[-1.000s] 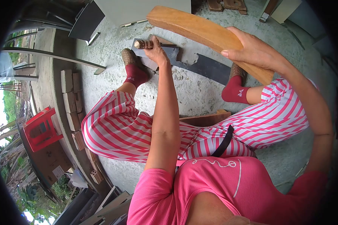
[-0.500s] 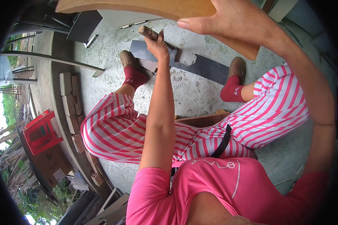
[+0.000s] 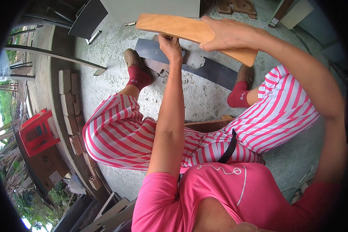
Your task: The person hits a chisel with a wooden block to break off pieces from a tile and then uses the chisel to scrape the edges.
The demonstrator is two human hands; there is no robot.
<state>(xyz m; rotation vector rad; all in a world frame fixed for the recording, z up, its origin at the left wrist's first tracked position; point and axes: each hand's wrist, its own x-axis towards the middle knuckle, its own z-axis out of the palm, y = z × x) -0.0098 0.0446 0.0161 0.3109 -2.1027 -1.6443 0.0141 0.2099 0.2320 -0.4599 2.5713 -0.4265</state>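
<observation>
My right hand (image 3: pixel 228 34) grips a thick, curved piece of smooth orange-brown wood (image 3: pixel 170 26) from above, thumb across its near face. The wood is raised above the floor, spanning the space over my feet. My left hand (image 3: pixel 170 48) is closed just under the wood's left part, its fingers curled round a wooden-handled tool. The board and my fingers hide most of that tool. Beneath both hands, dark flat sheets (image 3: pixel 216 71) with torn edges lie on the concrete between my shoes.
Another wooden piece (image 3: pixel 208 125) rests between my thighs. At the left, bricks (image 3: pixel 69 98) line a low ledge, with a red plastic stool (image 3: pixel 36 131) beyond. A pale panel (image 3: pixel 154 9) stands ahead, and brown wooden pieces (image 3: pixel 236 7) lie farther off.
The curved wood has come down and away from the camera, so more of it shows. My left hand has shifted slightly right; the tool's handle, visible before, is now mostly hidden.
</observation>
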